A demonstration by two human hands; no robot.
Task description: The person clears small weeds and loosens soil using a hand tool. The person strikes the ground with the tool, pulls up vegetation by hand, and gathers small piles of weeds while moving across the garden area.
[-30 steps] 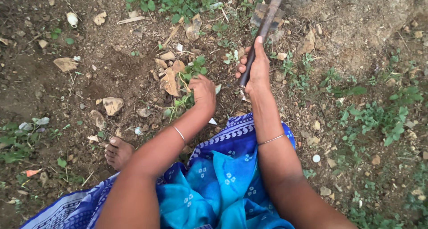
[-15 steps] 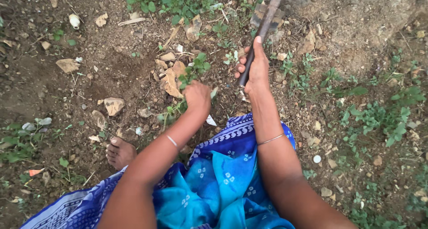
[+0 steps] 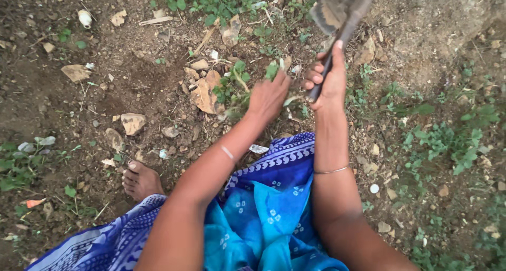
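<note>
My right hand (image 3: 328, 80) grips the dark handle of a small hoe (image 3: 337, 12), whose blade is lifted off the ground at the top of the view. My left hand (image 3: 268, 94) is closed around a bunch of green weeds (image 3: 234, 89) low over the soil, just left of the right hand. A tan dry leaf (image 3: 204, 94) lies beside the weeds. My blue patterned cloth (image 3: 263, 207) covers my lap below both arms.
Bare brown soil with scattered stones (image 3: 132, 122) spreads to the left. My bare foot (image 3: 138, 179) rests at lower left. Green weeds grow along the top (image 3: 211, 2) and at the right (image 3: 448, 139). A small white shell-like object (image 3: 84, 19) lies at top left.
My left hand has moved right with the weeds, closer to the right hand. My right hand has shifted right and raised the hoe blade off the ground.
</note>
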